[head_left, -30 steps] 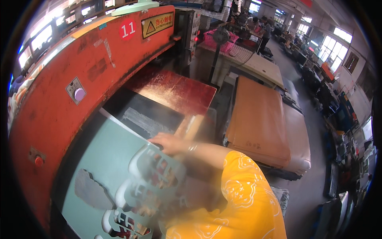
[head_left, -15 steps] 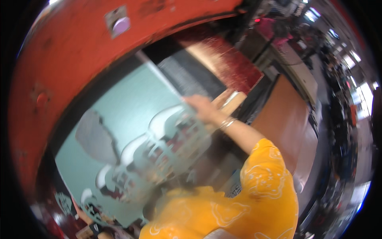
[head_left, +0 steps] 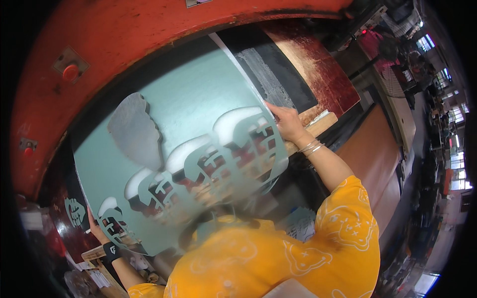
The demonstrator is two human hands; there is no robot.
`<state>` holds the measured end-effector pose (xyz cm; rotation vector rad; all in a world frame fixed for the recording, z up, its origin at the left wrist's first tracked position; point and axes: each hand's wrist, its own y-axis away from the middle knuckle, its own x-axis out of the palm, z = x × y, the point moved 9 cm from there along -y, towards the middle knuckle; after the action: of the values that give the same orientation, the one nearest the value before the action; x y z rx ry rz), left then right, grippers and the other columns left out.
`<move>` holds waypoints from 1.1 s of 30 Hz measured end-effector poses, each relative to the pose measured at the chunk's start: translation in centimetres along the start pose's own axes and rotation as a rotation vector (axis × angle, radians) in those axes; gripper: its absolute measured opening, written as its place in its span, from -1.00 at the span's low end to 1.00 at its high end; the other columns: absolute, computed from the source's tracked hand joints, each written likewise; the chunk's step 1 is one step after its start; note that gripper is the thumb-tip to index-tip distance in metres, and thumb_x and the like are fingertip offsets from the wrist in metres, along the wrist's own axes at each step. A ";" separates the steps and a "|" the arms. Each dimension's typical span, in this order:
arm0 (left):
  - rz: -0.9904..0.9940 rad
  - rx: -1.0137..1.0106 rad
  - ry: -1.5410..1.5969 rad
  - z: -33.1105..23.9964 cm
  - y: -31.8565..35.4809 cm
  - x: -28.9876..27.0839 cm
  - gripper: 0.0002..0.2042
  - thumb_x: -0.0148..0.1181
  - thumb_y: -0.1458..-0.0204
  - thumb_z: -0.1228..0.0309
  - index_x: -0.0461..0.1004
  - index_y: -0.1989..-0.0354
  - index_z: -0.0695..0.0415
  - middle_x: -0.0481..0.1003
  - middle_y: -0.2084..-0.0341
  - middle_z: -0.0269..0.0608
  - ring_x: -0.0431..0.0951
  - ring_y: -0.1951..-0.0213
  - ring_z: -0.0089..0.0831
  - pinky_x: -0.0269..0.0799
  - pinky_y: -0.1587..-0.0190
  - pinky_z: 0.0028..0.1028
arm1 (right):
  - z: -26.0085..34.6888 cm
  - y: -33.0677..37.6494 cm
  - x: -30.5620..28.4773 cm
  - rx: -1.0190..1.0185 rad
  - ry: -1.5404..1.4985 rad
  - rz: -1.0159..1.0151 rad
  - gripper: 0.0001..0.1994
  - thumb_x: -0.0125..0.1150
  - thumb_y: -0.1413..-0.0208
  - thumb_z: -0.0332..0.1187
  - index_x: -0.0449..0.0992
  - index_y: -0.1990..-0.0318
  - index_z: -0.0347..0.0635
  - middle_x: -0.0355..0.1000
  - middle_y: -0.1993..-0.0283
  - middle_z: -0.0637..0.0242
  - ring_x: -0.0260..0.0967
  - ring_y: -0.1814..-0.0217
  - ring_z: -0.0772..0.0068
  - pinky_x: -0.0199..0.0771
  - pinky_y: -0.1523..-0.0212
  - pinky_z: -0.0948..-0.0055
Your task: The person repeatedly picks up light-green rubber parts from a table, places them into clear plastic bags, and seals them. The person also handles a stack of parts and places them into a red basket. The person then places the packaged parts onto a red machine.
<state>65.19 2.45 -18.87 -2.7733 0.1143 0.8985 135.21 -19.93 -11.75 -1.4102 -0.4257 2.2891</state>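
Left hand (head_left: 97, 230) and right hand (head_left: 289, 122) grip smooth, cut-out teal sheet (head_left: 196, 89) | wavy-edged grey plate (head_left: 133, 131) atop | scuffed red board (head_left: 329, 67) | orange machine (head_left: 114, 42)

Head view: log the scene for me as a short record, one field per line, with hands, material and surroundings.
Left hand: at the left edge of the sheet, grip partly hidden
Right hand: touching the right edge of the sheet, grip unclear
Pale green sheet: between the hands, a row of cut-outs along its near side
Grey piece: lying on the sheet, one edge wavy
Orange machine: beyond the sheet
Dark red board: beyond the right hand
Brown sheets: farther right
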 end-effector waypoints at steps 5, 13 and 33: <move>-0.029 0.044 -0.058 -0.4 -0.1 -0.1 -0.37 0.11 0.07 0.58 0.16 -0.28 0.19 0.39 -0.08 -0.13 0.46 0.05 -0.42 0.38 0.01 -0.49 | -1.3 -0.1 0.6 0.148 -0.019 0.078 -0.46 0.31 0.14 -0.33 0.42 -0.11 -0.08 0.48 0.36 0.05 0.45 0.34 0.05 0.44 0.33 0.23; -0.026 -0.014 -0.082 -2.2 0.1 0.4 -0.46 0.18 0.00 0.51 0.24 -0.21 0.26 0.42 -0.03 -0.12 0.44 0.02 -0.43 0.33 -0.05 -0.49 | -0.9 -0.1 0.4 0.115 -0.065 0.095 -0.25 0.50 0.40 -0.31 0.40 -0.13 -0.10 0.42 0.46 0.15 0.38 0.49 0.25 0.41 0.41 0.34; -0.126 0.102 -0.313 -6.6 0.3 0.1 -0.31 0.49 0.34 0.39 0.41 -0.12 0.06 0.45 0.53 -0.13 0.47 0.56 -0.43 0.40 0.46 -0.47 | -1.8 3.1 0.1 0.382 0.125 0.019 -0.49 0.17 0.12 -0.61 0.44 -0.09 -0.09 0.46 0.26 0.14 0.42 0.27 0.27 0.43 0.20 0.42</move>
<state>69.00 0.57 -13.85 -2.4802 -0.0638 1.2390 136.20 -22.47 -14.04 -1.3512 0.0637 2.1354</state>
